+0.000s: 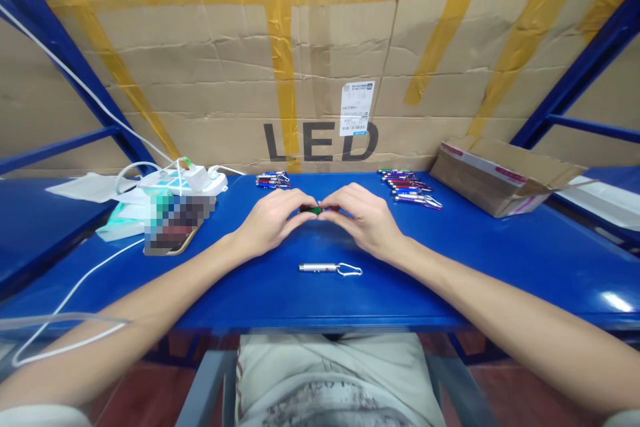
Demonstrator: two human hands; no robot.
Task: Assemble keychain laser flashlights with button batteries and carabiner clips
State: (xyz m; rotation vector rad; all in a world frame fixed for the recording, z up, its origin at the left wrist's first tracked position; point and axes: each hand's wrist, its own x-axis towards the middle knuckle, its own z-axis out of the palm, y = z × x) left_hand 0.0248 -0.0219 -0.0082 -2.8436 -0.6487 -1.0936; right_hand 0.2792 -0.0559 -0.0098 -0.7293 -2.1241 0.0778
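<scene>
My left hand (277, 220) and my right hand (363, 220) meet over the middle of the blue table. Between their fingertips they pinch a small green keychain flashlight (313, 210), most of it covered by the fingers. Nearer to me, a silver keychain flashlight (319, 268) with a carabiner clip lies flat, its clip pointing right. Beyond my left hand is a small group of blue and dark keychain flashlights (271, 180). Past my right hand lies a row of several more keychain flashlights (407, 188) in green, red, blue and purple.
An open cardboard box (493, 180) stands at the back right. On the left are a phone (175, 227), a white power strip (210, 180) with cables, and plastic packaging (123, 220). A large taped cardboard sheet (225, 87) walls off the back of the blue table (390, 293).
</scene>
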